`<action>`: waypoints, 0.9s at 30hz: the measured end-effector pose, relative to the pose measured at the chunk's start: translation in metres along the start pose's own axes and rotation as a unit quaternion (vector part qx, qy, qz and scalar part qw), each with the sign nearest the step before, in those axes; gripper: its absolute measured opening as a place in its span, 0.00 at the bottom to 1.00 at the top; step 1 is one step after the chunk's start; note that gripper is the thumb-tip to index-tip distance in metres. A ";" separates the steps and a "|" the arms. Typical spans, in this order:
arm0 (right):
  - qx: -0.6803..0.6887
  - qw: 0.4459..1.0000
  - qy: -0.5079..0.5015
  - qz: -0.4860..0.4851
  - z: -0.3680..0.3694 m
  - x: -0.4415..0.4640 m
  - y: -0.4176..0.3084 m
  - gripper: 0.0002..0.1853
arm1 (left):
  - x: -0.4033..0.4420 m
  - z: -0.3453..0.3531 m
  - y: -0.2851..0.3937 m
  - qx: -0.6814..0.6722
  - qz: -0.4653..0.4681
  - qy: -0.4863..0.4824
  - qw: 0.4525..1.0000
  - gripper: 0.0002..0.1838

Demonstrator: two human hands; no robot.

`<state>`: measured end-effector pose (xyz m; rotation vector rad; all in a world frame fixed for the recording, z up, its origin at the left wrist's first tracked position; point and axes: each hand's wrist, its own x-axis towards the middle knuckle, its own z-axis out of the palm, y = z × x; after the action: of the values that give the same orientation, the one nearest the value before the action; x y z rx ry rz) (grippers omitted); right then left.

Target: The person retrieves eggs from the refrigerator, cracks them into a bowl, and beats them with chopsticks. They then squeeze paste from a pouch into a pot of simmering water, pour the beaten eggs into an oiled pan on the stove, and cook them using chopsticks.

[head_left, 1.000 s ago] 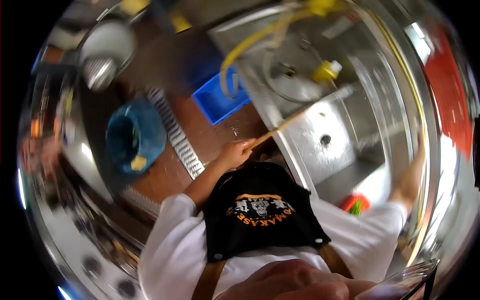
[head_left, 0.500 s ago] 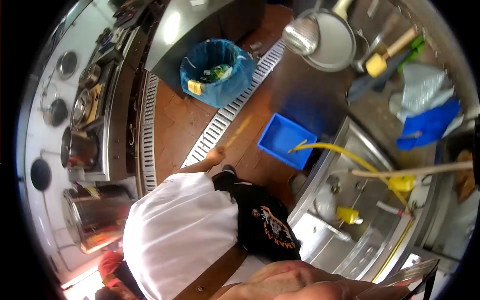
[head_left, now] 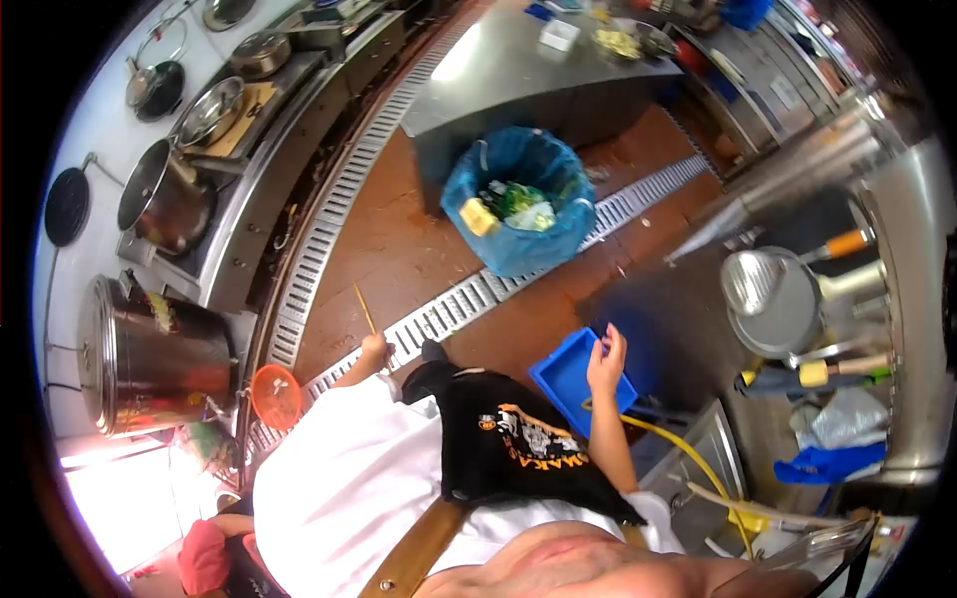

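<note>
A thin wooden stick (head_left: 365,311) juts out over the brown tiled floor (head_left: 349,259) beside the drain grate (head_left: 439,321), its near end wrapped in the closed fingers of the left hand (head_left: 373,353). The right hand (head_left: 605,365) grasps nothing, its fingers loosely bent in front of a blue tub (head_left: 558,374). Farther out stand a blue-lined bin (head_left: 508,251) holding green scraps and a steel counter (head_left: 498,75).

Bright overall. You're catching blown-out white light from an opening (head_left: 115,508) at lower left; glare is streaking the steel table (head_left: 528,85). Your fisheye is bending the drain grating (head_left: 344,179), blacking out corners; steelwork (head_left: 797,164) at upper right is looking smeared.
</note>
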<state>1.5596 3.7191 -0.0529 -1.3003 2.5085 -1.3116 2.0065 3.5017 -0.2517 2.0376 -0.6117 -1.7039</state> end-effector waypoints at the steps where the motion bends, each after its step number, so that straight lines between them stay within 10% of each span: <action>1: 0.002 0.999 -0.034 -0.019 0.033 0.019 -0.001 0.22 | 0.012 -0.016 0.006 -0.031 -0.006 0.023 0.999 0.13; 5: -0.311 0.857 -0.401 0.093 0.149 0.096 0.033 0.18 | 0.080 -0.092 0.010 0.224 0.129 0.098 0.961 0.20; 8: -0.115 0.965 -0.236 0.024 0.210 0.126 -0.018 0.13 | 0.067 -0.128 0.049 0.123 0.114 0.139 0.976 0.18; 13: -0.221 0.876 -0.430 -0.004 0.373 0.179 -0.014 0.14 | 0.167 -0.193 -0.012 0.363 -0.079 0.180 0.911 0.19; 15: -0.049 0.883 -0.465 -0.040 0.444 0.212 -0.071 0.15 | 0.092 -0.204 0.067 0.330 -0.187 0.029 0.925 0.17; 18: 0.066 0.870 -0.479 -0.102 0.547 0.267 -0.175 0.13 | 0.112 -0.220 0.104 0.264 -0.187 0.096 0.941 0.17; 27: 0.150 0.734 -0.586 -0.309 0.789 0.399 -0.446 0.15 | 0.265 -0.187 0.489 0.148 0.127 0.215 0.957 0.22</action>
<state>1.8887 2.7878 -0.1223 -2.0109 0.9811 -0.4759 2.1981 2.9559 -0.1544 2.3145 -0.9698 -1.0237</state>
